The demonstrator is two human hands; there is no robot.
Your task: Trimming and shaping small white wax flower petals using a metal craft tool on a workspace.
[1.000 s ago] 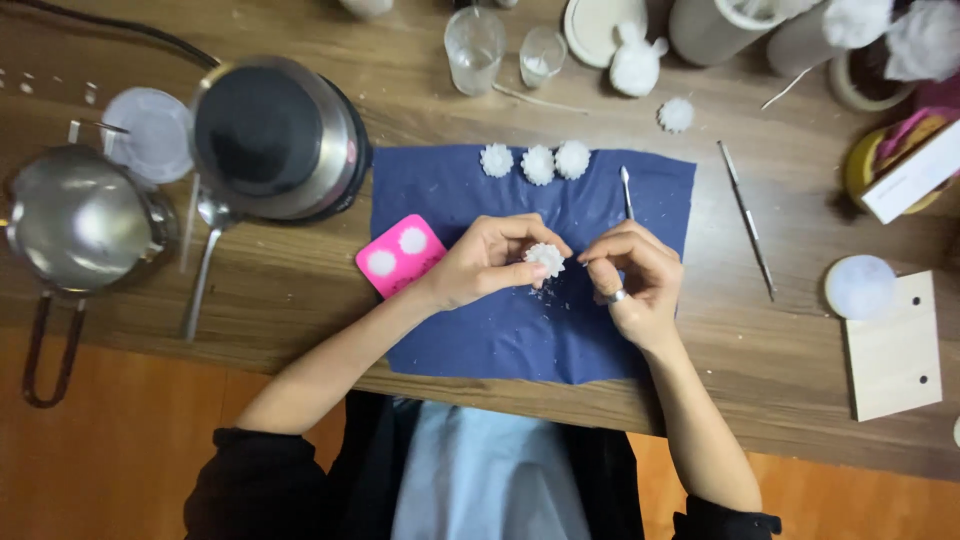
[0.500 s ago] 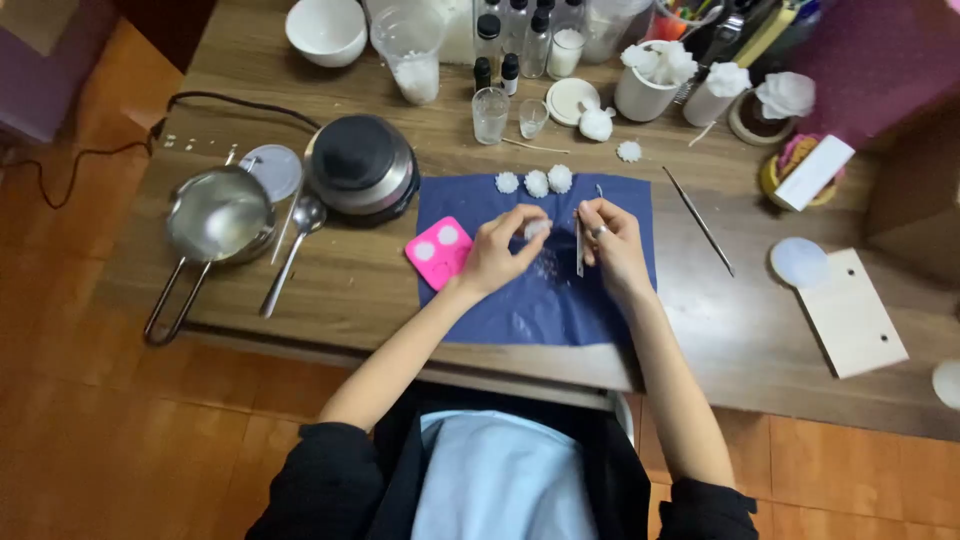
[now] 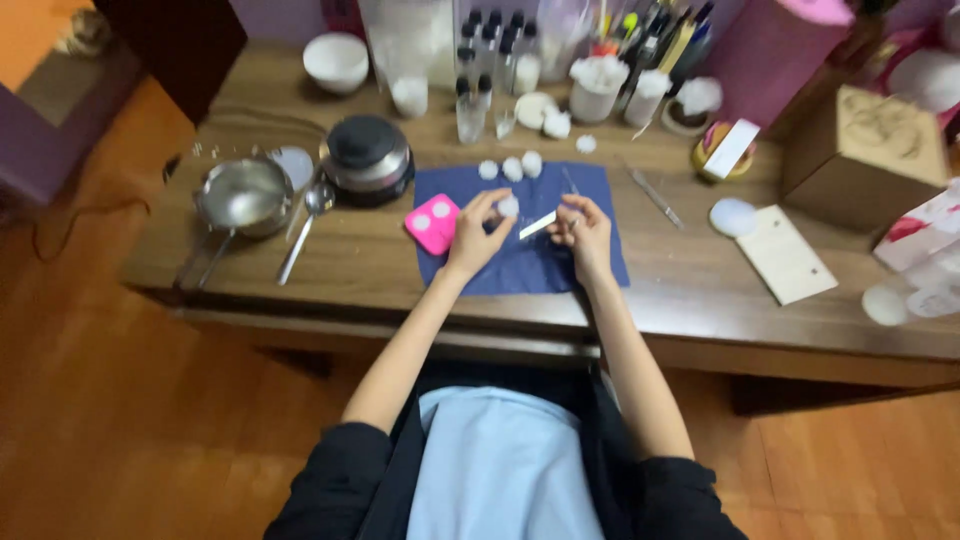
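My left hand (image 3: 474,230) holds a small white flower-shaped piece (image 3: 509,206) between its fingertips, above a dark blue cloth (image 3: 520,262) on the wooden table. My right hand (image 3: 583,225) grips a thin silvery tool (image 3: 538,224) whose tip points at the white piece. Three more white flower pieces (image 3: 510,168) lie in a row on the cloth's far edge. A pink mould (image 3: 432,222) with two white fillings sits at the cloth's left edge, close to my left hand.
Left of the cloth stand a black round pot (image 3: 367,158), a steel saucepan (image 3: 243,196) and a spoon (image 3: 303,225). Bottles, cups and jars crowd the table's back. At right lie a thin metal rod (image 3: 655,196), a white disc (image 3: 733,216), a wooden board (image 3: 785,266) and a cardboard box (image 3: 863,146).
The camera has pulled back and up, so more of the table and floor shows. My right hand now holds the silvery tool angled toward the white piece in my left hand.
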